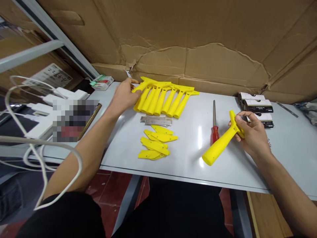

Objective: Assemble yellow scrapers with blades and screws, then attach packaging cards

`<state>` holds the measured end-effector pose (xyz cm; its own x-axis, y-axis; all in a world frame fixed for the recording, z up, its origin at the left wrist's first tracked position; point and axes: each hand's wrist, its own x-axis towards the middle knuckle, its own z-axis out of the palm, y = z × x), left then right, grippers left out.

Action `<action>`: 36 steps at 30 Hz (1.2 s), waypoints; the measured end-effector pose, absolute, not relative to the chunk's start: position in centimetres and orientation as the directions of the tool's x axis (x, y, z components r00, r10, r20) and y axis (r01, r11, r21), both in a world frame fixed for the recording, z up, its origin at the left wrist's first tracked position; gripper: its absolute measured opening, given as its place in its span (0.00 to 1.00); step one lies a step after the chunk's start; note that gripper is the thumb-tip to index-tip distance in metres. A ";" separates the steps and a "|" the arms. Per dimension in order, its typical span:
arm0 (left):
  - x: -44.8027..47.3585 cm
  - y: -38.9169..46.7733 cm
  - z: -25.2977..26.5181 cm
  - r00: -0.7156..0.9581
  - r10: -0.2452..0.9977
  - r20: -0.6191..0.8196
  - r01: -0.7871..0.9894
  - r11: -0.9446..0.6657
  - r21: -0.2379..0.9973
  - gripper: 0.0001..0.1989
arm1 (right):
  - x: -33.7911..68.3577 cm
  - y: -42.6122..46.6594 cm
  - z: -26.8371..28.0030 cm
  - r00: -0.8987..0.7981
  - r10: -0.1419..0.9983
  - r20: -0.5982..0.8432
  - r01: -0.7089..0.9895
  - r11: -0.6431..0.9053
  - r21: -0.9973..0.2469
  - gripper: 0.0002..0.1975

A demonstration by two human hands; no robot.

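A person's two bare hands work over a glossy white table [188, 148]. The right hand [252, 134] grips a yellow plastic handle [219, 145] by its flared head, thumb and fingers closed on it; the handle is held above the table's near right half, its wide round end pointing left and toward the near edge. The left hand [125, 94] has its thumb and fingers closed around the leftmost handle [141, 86] of a row of similar yellow handles [165, 102] at the far side, packed side by side. Just nearer than the row lie flat metal blades [157, 121], then a loose pile of thin yellow plates [155, 143]. A screwdriver [215, 134] with a red grip lies between the row and the right hand. Black-and-white boxes [259, 106] sit at the far right; a white power strip [41, 129] with cables is at left. Brown cardboard [210, 62] stands behind.
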<state>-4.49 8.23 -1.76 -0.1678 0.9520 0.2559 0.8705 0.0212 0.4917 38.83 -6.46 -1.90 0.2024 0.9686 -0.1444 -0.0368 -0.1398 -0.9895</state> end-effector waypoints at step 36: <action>-12.3 8.4 -2.1 0.156 0.923 -0.351 0.910 0.004 0.415 0.18 | 27.1 13.1 1.9 0.079 0.996 -0.052 0.129 -0.062 -0.990 0.06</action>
<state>-12.35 8.45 -2.07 0.1557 0.9234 -0.3509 0.9096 0.0044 0.4154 27.09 13.07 1.86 0.0793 0.9955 -0.0518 0.1289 -0.0618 -0.9897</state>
